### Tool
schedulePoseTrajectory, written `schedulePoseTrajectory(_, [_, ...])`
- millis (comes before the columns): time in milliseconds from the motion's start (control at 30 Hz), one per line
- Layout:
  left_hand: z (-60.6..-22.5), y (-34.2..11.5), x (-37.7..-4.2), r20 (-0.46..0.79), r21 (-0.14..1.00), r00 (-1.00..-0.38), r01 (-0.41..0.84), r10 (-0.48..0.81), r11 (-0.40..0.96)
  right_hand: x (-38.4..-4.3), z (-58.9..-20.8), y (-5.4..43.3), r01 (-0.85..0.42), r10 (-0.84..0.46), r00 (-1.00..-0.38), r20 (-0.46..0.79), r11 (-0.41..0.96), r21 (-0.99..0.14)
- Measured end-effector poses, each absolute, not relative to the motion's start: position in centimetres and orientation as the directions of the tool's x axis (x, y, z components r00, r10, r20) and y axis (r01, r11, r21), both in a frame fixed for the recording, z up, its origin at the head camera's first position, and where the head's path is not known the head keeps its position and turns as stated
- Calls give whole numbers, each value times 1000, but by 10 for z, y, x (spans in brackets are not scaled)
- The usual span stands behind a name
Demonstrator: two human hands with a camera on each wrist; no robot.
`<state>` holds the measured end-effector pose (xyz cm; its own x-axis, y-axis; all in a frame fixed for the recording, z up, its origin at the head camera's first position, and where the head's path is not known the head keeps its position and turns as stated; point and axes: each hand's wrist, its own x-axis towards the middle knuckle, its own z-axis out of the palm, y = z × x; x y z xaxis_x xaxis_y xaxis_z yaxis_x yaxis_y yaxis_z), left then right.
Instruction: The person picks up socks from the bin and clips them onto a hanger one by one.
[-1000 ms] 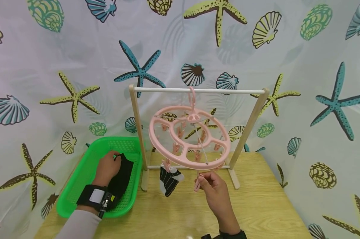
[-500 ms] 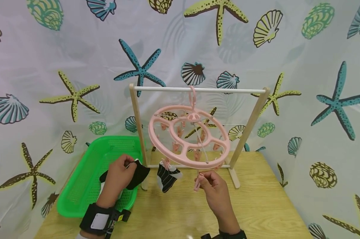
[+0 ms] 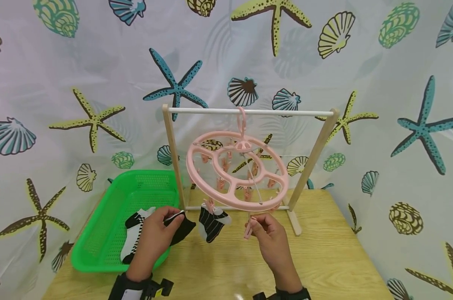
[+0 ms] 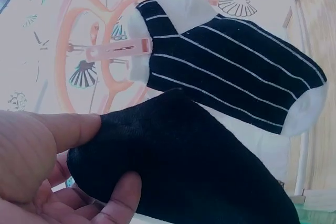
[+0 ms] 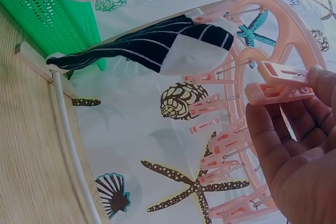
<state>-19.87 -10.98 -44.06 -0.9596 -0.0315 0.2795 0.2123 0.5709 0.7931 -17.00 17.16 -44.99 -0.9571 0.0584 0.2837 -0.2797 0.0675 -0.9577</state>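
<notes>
The left hand pinches a mostly black sock by one end, its loose end pointing right. The right hand grips a pink clip between thumb and fingers; in the right wrist view its two halves stand apart at the end away from the palm.

The black sock has just come up out of the green basket and now hangs at the basket's near right corner, closer to the clip but well apart from it. The right hand has stayed at its clip. So one hand seems to have the sock ready and the other the clip, though the two have not met.

Between the hands, a striped sock, black with white lines, hangs from another clip at the near left edge of a pink round hanger. More clips dangle beneath the hanger, which hooks over the bar of a wooden rack.

Lifting the black sock has uncovered a white and black sock near the basket's right side. The basket sits along the left edge of the wood-grain surface; the rack stands toward its far edge.
</notes>
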Motion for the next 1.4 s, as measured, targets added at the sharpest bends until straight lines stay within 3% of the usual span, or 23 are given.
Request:
schedulePoseTrajectory(400, [-435, -103, -189, 352, 825, -936, 313, 5, 471, -171, -449, 169, -284, 45, -957, 287, 66, -957])
schedulePoseTrajectory(567, [-436, -89, -184, 401, 854, -915, 391, 43, 344, -170, -449, 169, -291, 42, -955, 294, 61, -955])
schedulePoseTrajectory(1000, [-459, -57, -178, 417, 901, -899, 428, 134, 67, -170, -448, 167, -283, 59, -957, 286, 54, -958])
schedulePoseTrajectory(1400, [-464, -43, -175, 321, 937, -933, 337, 160, 86, -170, -449, 163, -312, 42, -949, 313, 39, -949])
